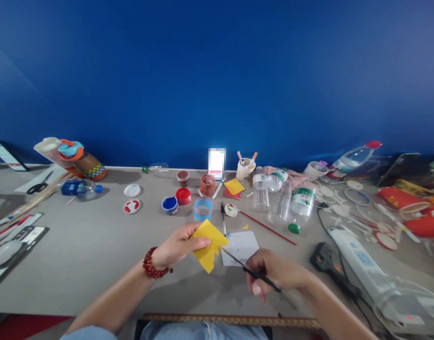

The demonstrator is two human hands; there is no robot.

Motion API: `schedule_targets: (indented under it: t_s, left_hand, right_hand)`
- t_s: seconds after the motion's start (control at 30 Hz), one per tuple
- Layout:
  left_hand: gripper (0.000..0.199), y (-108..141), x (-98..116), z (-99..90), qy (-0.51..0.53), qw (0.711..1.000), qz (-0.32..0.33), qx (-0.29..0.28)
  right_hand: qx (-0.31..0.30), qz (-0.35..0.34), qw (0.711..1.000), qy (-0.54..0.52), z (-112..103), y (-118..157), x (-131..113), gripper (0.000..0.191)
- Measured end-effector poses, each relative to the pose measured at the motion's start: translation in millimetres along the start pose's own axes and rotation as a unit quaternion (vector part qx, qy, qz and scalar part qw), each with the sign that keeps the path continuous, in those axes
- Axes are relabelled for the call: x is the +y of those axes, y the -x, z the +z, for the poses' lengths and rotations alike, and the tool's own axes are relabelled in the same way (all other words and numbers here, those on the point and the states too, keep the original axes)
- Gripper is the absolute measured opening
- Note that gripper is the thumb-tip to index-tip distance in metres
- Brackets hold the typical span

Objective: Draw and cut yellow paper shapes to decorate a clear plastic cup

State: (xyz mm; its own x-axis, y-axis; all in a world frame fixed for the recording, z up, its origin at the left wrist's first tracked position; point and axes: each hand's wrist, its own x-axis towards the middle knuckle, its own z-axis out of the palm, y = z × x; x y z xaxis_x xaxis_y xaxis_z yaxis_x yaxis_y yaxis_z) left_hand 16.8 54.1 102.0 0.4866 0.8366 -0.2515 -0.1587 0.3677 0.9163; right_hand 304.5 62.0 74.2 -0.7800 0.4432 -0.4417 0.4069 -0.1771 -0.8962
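Note:
Between the thumb and fingers of my left hand (178, 246) is a yellow sheet of paper (205, 238), with a jagged cut along its right lower edge. A bead bracelet circles the left wrist. My right hand (266, 274) is closed around dark-handled scissors (243, 267), seen nearly edge-on. Their tip reaches the paper's cut edge. Beneath the blades lies a white sheet (247, 243) with faint marks. A small yellow scrap (246, 226) rests just beyond it. Behind the held paper stands a blue-rimmed clear cup (203, 209).
Open blue paint (170, 205) and red paint (183, 196) sit left of the cup. A red-handled brush (270, 227) lies to the right, near several plastic bottles (302, 203). Farther right are a power strip (365, 274) and a black plug (332, 269). A phone (217, 163) leans against the blue wall.

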Motion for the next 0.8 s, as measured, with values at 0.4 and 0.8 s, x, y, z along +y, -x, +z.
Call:
schedule_targets:
  t_s: [0.4,0.8]
  left_hand:
    - [0.027,-4.6,-35.3,24.0,0.140,0.970,0.101,0.173]
    - [0.026,-3.4,-33.8,27.7,0.177,0.978,0.059,0.092]
  right_hand:
    - [0.370,-0.136,0.897,-0.202,52.5,-38.9,-22.1,0.042]
    - [0.356,-0.164,0.889,-0.237,53.4,-55.8,-38.1,0.029]
